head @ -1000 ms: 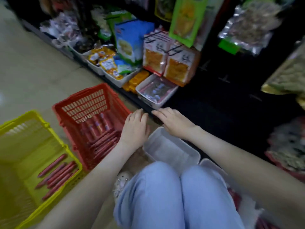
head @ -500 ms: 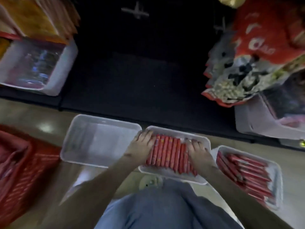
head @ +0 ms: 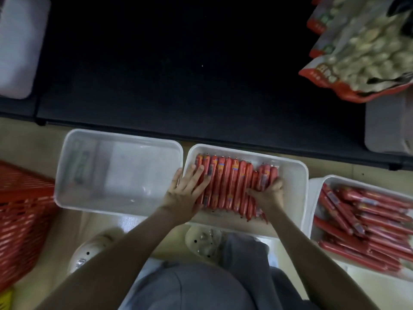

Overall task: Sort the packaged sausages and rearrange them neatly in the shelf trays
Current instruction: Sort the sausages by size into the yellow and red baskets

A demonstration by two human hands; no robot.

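The head view looks straight down at three white trays set side by side on the floor (head: 29, 139), just in front of a dark shelf (head: 178, 74). In the middle tray (head: 295, 175) a row of sausages (head: 230, 184) lies packed lengthwise, and both hands work on it. The left hand (head: 185, 194) is flat, its fingers (head: 196, 175) straight and a little spread, pressing on the left end of the row near the tray wall. The right hand (head: 269, 194) sits at the other end with its fingers (head: 276, 182) curled over the last few sausages, which sit slightly lower and less even than the rest. The empty tray (head: 125, 173) stands to the left, touching the middle one; the right tray (head: 314, 198) holds loose sausages (head: 368, 220) lying at mixed angles. A red basket (head: 20, 211) shows at the left edge and snack bags (head: 362, 54) hang at the upper right. The step in hand looks like squaring up the row. To do it well, the left palm should stay as a flat stop while the right hand slides the uneven sausages up until their ends line up with the others, then closes the gap sideways. Pressure should be gentle and along the tray floor, so no sausage rides up over its neighbour
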